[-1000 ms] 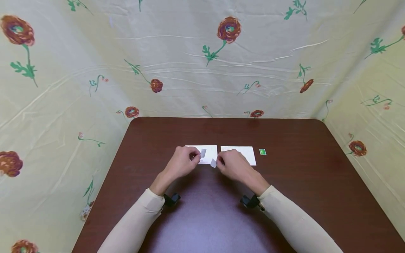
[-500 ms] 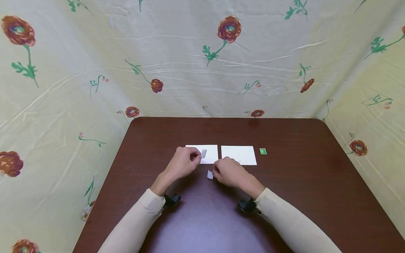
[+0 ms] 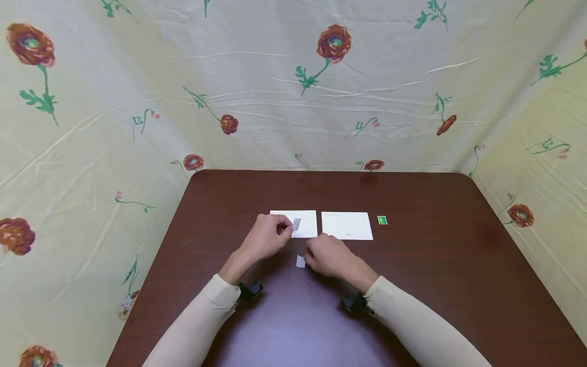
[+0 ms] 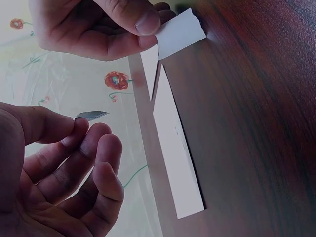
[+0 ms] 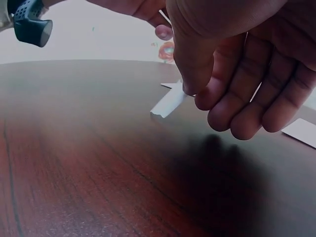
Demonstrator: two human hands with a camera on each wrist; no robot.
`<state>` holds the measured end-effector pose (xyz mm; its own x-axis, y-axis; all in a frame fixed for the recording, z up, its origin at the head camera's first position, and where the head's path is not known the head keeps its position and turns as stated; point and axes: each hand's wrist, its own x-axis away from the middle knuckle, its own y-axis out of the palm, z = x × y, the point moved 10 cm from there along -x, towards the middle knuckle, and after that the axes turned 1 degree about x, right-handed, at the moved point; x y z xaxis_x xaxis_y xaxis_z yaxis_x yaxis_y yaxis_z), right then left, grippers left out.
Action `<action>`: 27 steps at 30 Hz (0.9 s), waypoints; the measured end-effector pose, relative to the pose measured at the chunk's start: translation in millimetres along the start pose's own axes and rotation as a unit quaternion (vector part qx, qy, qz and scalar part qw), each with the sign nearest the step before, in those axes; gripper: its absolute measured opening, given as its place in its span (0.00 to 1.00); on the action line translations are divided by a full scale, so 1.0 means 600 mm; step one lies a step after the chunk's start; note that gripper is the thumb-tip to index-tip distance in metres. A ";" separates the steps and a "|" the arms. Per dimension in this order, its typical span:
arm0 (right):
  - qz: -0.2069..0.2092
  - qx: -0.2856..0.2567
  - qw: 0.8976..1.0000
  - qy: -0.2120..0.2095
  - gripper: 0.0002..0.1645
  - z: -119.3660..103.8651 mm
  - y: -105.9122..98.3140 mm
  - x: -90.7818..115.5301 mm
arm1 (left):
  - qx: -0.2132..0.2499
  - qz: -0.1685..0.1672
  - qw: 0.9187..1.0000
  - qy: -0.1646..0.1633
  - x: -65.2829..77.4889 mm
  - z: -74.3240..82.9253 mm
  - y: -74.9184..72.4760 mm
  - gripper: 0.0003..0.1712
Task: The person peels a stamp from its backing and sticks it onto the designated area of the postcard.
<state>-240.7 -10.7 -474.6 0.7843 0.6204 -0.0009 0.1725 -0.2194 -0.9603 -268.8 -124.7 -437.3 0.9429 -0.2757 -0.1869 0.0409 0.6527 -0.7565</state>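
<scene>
My left hand (image 3: 269, 235) pinches a small grey slip (image 4: 92, 115) between thumb and forefinger, its other fingers loosely bent. The slip shows nearly edge-on in the left wrist view and overlaps the left white card (image 3: 308, 218) in the head view. My right hand (image 3: 329, 254) pinches a small white piece of paper (image 5: 169, 102) by one end. A ragged, torn edge shows on the paper's free end. This hand is over the table, just in front of the two cards. The right white card (image 3: 347, 224) lies flat beside the left one, with small print near its front edge.
A small green postage stamp (image 3: 382, 220) lies to the right of the cards. The dark brown table (image 3: 422, 285) reaches back to a pale flowered curtain (image 3: 257, 76), which also hangs on both sides.
My right hand has drawn toward me and slightly left with the torn paper, away from the cards, uncovering the right one. The left hand with the grey slip has stayed almost still.
</scene>
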 end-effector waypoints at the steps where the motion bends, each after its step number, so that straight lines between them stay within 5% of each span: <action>1: -0.001 -0.001 1.000 0.001 0.16 -0.001 0.000 0.001 | 0.000 0.000 1.000 -0.001 0.000 0.000 0.001 0.06; 27: 0.035 0.019 0.999 -0.020 0.14 -0.012 -0.014 0.004 | 0.003 0.001 1.000 -0.003 0.005 -0.004 0.001 0.06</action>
<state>-236.1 -13.1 -464.2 0.7693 0.6339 -0.0789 0.0949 -0.2356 -0.9672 -266.7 -127.0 -440.0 0.9451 -0.2693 -0.1850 0.0402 0.6578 -0.7521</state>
